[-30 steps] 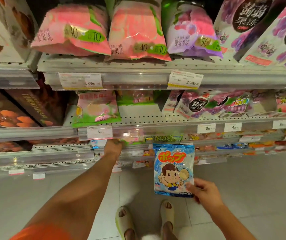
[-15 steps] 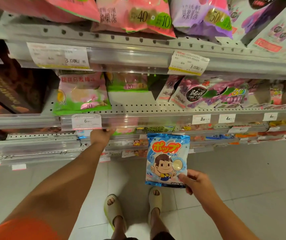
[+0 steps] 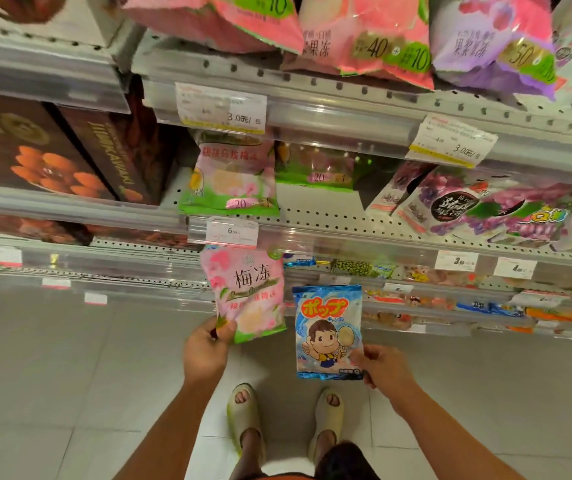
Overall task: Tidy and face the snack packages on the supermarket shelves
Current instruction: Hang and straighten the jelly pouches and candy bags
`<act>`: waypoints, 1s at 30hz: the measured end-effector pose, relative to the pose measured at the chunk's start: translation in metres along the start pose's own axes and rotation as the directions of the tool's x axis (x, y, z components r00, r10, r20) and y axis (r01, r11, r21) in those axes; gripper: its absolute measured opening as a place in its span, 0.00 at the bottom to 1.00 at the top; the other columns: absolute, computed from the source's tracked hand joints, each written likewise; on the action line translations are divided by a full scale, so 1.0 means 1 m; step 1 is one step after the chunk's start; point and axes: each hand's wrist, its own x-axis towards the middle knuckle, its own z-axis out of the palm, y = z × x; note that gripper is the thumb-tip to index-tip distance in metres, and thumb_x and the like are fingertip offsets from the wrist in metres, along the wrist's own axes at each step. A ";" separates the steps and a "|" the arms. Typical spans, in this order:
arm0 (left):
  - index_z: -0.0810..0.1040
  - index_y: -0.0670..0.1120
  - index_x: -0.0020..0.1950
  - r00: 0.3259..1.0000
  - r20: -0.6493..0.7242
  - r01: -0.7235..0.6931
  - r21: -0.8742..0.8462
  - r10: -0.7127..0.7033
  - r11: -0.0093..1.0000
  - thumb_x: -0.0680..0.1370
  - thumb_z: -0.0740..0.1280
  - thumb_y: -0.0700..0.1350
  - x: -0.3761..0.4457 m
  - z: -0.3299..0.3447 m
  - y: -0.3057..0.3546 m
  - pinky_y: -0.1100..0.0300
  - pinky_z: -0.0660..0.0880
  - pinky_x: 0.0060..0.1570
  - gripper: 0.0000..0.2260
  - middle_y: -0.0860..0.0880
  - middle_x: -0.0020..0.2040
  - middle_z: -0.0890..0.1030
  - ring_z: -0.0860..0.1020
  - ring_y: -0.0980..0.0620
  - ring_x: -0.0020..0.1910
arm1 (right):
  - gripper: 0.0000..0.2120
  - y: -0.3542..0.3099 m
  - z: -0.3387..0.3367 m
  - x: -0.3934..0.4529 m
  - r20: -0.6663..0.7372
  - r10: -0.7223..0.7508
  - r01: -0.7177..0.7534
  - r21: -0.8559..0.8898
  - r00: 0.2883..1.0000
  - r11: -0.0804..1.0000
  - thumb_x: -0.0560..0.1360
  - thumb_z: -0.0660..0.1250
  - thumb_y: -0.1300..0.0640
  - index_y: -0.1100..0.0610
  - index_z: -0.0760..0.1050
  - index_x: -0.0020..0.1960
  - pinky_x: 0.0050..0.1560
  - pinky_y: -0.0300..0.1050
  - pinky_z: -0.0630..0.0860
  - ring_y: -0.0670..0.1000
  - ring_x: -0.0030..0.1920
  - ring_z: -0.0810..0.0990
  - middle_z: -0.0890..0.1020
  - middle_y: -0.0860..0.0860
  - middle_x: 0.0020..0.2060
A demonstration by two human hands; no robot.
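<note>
The pink plum-jelly bag [image 3: 248,294] hangs at centre frame, in front of the shelf rails and off any shelf, printed face toward the camera. The left hand [image 3: 204,351] pinches its lower left corner between thumb and fingers. Just to its right, the blue lollipop bag [image 3: 328,332] is likewise held upright and face-out, clear of the shelving, with the right hand [image 3: 383,370] gripping its lower right corner. The two bags sit close but apart.

Risk, as judged: each bag is held by a single corner, so either could swing, fold or slip to the floor tiles [image 3: 69,375] when lifted. With both hands occupied, neither is free to straighten stock.

A matching pink-and-green bag [image 3: 234,178] stands on the middle shelf [image 3: 312,216], above centre, with bare shelf to its right; that appears the likely home for the pink bag. Purple grape-jelly bags [image 3: 478,206] lean untidily at right. Dark boxes [image 3: 45,150] fill the left.
</note>
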 end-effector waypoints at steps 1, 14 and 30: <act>0.84 0.57 0.47 1.000 0.005 0.025 -0.012 -0.025 1.000 0.78 0.68 0.56 -0.006 -0.006 -0.003 0.64 0.77 0.39 0.06 0.59 0.40 0.85 0.82 0.62 0.41 | 0.04 -0.001 0.006 0.009 0.017 0.010 -0.010 -0.020 1.000 1.000 0.80 0.69 0.54 0.52 0.83 0.49 0.30 0.39 0.73 0.45 0.26 0.74 0.83 0.50 0.29; 0.86 0.54 0.48 0.986 -0.120 0.106 -0.089 -0.117 0.990 0.78 0.72 0.47 -0.036 -0.063 -0.010 0.64 0.78 0.41 0.04 0.55 0.41 0.86 0.83 0.58 0.41 | 0.06 -0.145 0.051 0.137 -0.139 0.015 0.042 0.401 0.990 0.915 0.79 0.70 0.62 0.59 0.77 0.43 0.38 0.48 0.77 0.49 0.29 0.74 0.78 0.54 0.33; 0.87 0.56 0.48 0.997 -0.038 0.069 -0.119 -0.074 0.991 0.78 0.72 0.49 -0.039 -0.053 0.000 0.68 0.78 0.40 0.04 0.53 0.42 0.86 0.83 0.55 0.41 | 0.06 -0.133 0.060 0.093 -0.057 -0.155 0.160 0.113 0.986 0.981 0.80 0.67 0.61 0.60 0.82 0.54 0.48 0.52 0.82 0.56 0.42 0.83 0.85 0.59 0.46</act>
